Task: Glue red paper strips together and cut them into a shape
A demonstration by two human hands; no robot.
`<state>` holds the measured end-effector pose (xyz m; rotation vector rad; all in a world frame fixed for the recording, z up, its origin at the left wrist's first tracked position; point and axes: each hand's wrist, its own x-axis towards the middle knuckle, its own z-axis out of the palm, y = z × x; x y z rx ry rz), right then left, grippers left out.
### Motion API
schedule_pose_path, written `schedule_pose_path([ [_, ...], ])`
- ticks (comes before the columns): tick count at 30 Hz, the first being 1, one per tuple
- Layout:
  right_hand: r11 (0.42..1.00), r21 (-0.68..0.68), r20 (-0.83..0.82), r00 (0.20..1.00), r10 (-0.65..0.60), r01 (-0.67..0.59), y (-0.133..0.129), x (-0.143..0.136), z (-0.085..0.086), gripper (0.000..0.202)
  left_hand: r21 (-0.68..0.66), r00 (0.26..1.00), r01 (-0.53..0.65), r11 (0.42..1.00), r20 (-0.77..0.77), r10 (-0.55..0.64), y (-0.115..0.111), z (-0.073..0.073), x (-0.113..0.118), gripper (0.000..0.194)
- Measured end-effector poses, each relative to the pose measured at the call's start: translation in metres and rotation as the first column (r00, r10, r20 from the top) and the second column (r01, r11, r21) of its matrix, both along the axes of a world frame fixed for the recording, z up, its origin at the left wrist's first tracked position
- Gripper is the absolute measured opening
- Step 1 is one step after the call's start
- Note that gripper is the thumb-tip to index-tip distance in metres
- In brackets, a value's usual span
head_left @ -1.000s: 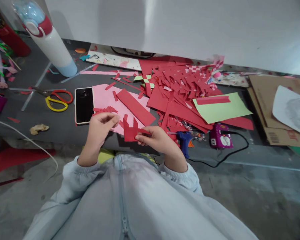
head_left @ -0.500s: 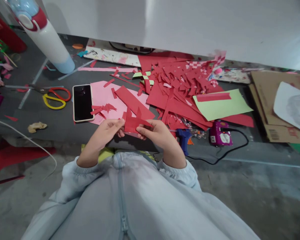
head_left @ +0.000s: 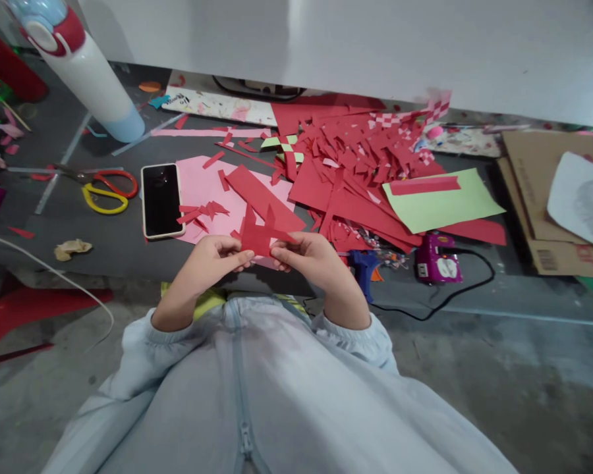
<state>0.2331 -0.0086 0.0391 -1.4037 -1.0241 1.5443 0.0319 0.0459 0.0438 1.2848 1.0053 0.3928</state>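
Between my two hands is a small piece of red paper (head_left: 255,239) with strips sticking up from its far edge. My left hand (head_left: 217,258) pinches its left side, thumb on top. The right side is pinched by my right hand (head_left: 306,258), where a strip points out over the fingers. Both hands are closed, held just above the table's near edge. Under and beyond them lie a pink sheet (head_left: 202,178), a wide red strip (head_left: 261,197) and small red scraps (head_left: 210,209).
Left of the pink sheet are a phone (head_left: 162,201), scissors (head_left: 109,191) and a tall bottle (head_left: 89,79). To the right lie a heap of red scraps (head_left: 346,151), a green sheet (head_left: 445,201), a blue glue gun (head_left: 363,271), a purple box (head_left: 437,260) with a black cord and cardboard (head_left: 534,191).
My left hand's thumb has moved down and right along the red paper. The paper has shifted slightly left, and a pale patch now shows near my right thumb.
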Motion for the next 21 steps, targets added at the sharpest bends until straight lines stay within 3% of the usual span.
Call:
schedule_pose_path([
  [10,0.998,0.054,0.134,0.991,0.005,-0.012,-0.006,0.012,-0.001,0.028,0.037,1.0,-0.007,0.999,-0.023,0.008,0.001,-0.001,-0.001,0.038],
  [17,0.994,0.035,0.176,0.979,-0.107,0.102,-0.011,0.026,-0.002,0.026,0.079,0.998,-0.018,0.997,-0.061,0.022,0.006,-0.008,-0.007,0.038],
  [21,1.0,0.026,0.28,0.96,-0.022,0.016,-0.017,0.031,-0.004,0.023,0.112,0.987,0.065,0.992,-0.154,-0.047,0.007,-0.015,-0.005,0.035],
])
